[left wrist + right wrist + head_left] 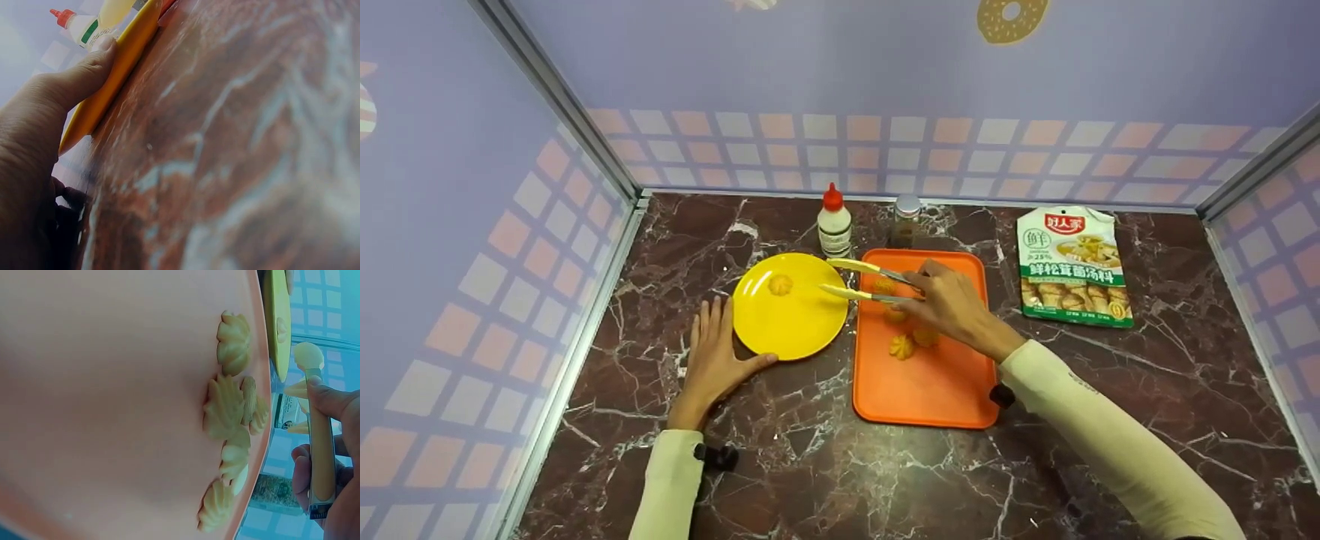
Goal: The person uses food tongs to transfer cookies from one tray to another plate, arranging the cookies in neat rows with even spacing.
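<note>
My left hand (716, 364) lies against the near-left edge of a yellow plate (802, 330), fingers extended and thumb touching the rim. One swirled piped cookie (781, 285) sits toward the upper left of the plate. My right hand (952, 304) grips yellow-tipped metal tongs (864, 266) above the orange tray (922, 390). The tong tips stand apart over the plate's right edge, with nothing seen between them. Several piped cookies (224, 408) lie grouped on the tray, partly hidden by the right hand in the head view.
Behind the plate stands a squeeze bottle (834, 225) with a red cap. A spice jar (906, 221) is beside it, at the tray's far edge. To the right lies a green-and-white food pouch (1072, 270). Patterned panels (900, 150) close off the marbled table's back and sides.
</note>
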{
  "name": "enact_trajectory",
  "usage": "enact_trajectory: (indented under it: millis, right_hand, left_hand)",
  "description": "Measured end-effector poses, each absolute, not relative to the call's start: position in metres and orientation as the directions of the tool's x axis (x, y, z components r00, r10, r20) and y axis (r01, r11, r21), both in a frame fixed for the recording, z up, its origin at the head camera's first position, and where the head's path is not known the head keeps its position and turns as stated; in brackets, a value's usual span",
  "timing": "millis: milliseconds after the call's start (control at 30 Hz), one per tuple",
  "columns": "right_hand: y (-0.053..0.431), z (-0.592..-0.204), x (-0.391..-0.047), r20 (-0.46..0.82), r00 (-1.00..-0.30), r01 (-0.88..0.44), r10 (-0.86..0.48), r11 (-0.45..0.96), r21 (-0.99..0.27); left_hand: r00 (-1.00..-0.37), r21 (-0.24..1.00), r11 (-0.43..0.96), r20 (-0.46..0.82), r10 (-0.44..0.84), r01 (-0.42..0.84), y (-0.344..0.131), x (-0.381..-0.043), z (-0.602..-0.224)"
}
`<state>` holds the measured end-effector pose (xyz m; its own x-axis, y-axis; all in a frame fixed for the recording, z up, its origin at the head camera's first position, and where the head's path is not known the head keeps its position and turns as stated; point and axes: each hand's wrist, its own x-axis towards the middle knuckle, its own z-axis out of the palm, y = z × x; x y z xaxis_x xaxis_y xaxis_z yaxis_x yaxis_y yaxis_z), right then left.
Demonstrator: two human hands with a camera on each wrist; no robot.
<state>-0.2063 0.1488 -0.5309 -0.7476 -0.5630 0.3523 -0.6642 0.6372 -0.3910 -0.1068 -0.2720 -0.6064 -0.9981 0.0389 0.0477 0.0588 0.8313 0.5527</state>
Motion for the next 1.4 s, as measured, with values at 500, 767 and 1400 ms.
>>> enact_trajectory:
  millis: [500, 767, 1400]
  right_hand:
    - [0.179, -0.531, -0.194, 0.366, -0.756, -0.653, -0.542, 0.661, -0.37]
    - [0.201, -0.535, -0.188, 0.376, -0.767, -0.637, -0.52, 0.692, -0.341]
    - [0.25, -0.54, -0.179, 0.4, -0.815, -0.566, -0.42, 0.725, -0.392]
  left_hand:
    - [-0.999, 0.554, 0.831, 0.033, 0.037, 0.049, -0.274, -0.106, -0.607]
    - [-0.998, 0.561, 0.826, 0.043, 0.043, 0.06, -0.273, -0.106, -0.606]
    - [-0.997, 0.557, 0.828, 0.058, 0.041, 0.067, -0.272, -0.105, -0.606]
